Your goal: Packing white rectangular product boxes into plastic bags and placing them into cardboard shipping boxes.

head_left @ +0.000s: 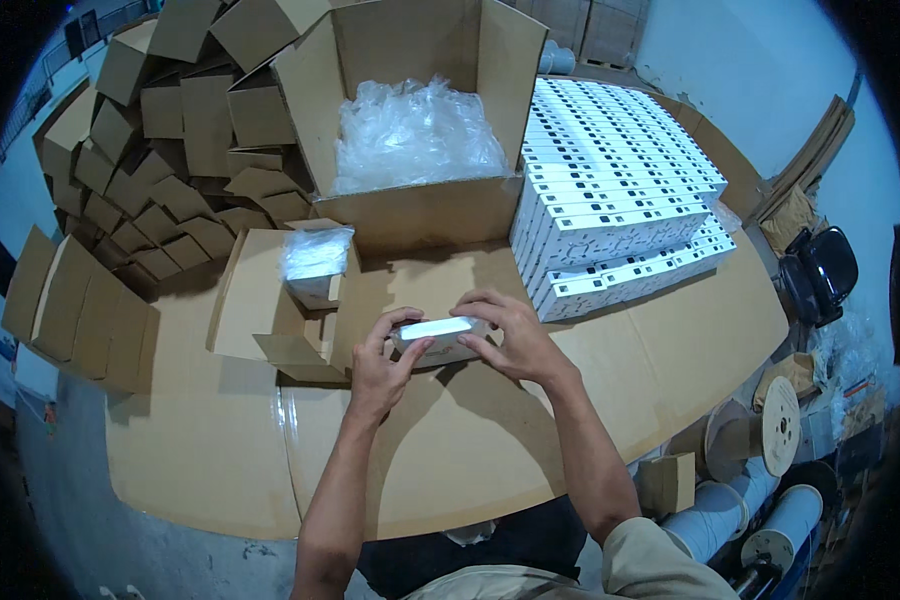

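Note:
Between my two hands, a small white box [444, 330] is held just above the cardboard-covered table. My left hand [379, 362] grips its left end, thumb on the near face. On its right end, my right hand [518, 338] has its fingers over the top and the thumb on the near side. Just left of the hands stands an open brown carton [254, 290]. A plastic-wrapped white bundle [316, 257] sits upright in it. Behind, a large open carton [420, 212] holds a heap of clear plastic bags [417, 135].
Stacked white boxes [620, 215] rise in rows at the right of the table [660, 370]. Many empty brown cartons [205, 120] pile up at the far left, with another carton [85, 315] nearer. Beyond the right edge are cable spools [780, 425] and a black chair [818, 275].

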`<state>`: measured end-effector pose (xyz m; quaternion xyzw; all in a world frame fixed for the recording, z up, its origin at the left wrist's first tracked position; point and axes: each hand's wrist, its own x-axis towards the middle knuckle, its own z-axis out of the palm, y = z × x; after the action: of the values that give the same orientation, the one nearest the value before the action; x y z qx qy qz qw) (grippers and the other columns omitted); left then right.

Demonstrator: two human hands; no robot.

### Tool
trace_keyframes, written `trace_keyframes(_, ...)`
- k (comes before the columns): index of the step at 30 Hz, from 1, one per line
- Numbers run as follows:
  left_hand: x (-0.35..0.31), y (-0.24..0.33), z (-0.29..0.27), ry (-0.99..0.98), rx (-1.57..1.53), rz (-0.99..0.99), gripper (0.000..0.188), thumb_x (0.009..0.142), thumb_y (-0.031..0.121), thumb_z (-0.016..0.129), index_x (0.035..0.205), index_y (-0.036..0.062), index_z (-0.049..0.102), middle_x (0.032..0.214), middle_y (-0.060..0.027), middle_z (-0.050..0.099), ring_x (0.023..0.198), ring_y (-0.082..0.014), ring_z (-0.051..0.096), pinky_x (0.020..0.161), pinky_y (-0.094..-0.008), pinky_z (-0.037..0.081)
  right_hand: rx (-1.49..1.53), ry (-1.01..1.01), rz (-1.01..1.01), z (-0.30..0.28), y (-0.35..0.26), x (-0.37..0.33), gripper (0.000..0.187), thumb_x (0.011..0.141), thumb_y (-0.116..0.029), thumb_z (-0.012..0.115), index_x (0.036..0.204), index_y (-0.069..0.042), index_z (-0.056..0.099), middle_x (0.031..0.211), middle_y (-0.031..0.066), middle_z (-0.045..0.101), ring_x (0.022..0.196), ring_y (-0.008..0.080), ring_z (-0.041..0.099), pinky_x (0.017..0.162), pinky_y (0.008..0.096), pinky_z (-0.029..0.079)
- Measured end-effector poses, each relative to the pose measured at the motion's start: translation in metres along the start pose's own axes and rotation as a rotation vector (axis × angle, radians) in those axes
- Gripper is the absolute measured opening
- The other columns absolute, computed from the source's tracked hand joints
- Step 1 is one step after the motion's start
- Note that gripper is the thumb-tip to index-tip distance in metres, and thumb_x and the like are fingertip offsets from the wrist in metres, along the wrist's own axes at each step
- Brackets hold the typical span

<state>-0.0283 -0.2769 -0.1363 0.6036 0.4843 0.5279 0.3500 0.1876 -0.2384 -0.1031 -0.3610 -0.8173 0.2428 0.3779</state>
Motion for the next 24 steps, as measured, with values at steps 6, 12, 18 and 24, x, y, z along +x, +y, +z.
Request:
trace_keyframes(6,-0.008,-0.014,0.002,0.028,-0.030,0.006,0.047,0.086,0.004,0.076,0.129,0.0032,0.056,0.112,-0.0103,0.068,0.104,-0.0187,0.065,0.093,-0.0319,0.050,-0.157,-0.178,0.019,-0.001,-0.013,0.014,0.027,0.084,-0.011,0.073,0.110,-0.003,0.068,0.101,0.0165,0.068,0.096,0.0343,0.065,0.084,0.0442,0.051)
trace_keyframes(12,-0.084,0.005,0.003,0.087,0.483,-0.021,0.072,0.085,0.011,0.074,0.145,0.0000,0.036,0.134,-0.0247,0.051,0.127,-0.0379,0.050,0.108,-0.0469,0.040,-0.099,-0.076,0.099,-0.026,-0.033,0.052,0.019,0.087,-0.003,0.068,0.106,0.001,0.064,0.091,0.0186,0.068,0.088,0.0247,0.070,0.073,0.0366,0.053)
trace_keyframes(18,-0.124,0.027,-0.015,-0.069,0.746,0.081,0.047,0.087,0.022,0.069,0.127,0.0006,0.055,0.135,-0.0193,0.051,0.131,-0.0374,0.044,0.114,-0.0506,0.033,0.410,-0.022,-0.076,0.081,-0.043,0.114,0.028,0.096,-0.008,0.060,0.120,-0.001,0.046,0.092,0.0248,0.065,0.088,0.0393,0.067,0.077,0.0423,0.051)
trace_keyframes(24,-0.116,0.025,-0.012,-0.060,0.715,0.083,0.041,0.085,0.020,0.071,0.120,0.0018,0.059,0.134,-0.0182,0.052,0.131,-0.0378,0.044,0.114,-0.0500,0.033,0.309,-0.223,-0.167,0.105,-0.029,0.142,0.029,0.099,-0.012,0.056,0.124,-0.003,0.043,0.094,0.0260,0.062,0.086,0.0432,0.061,0.077,0.0489,0.047)
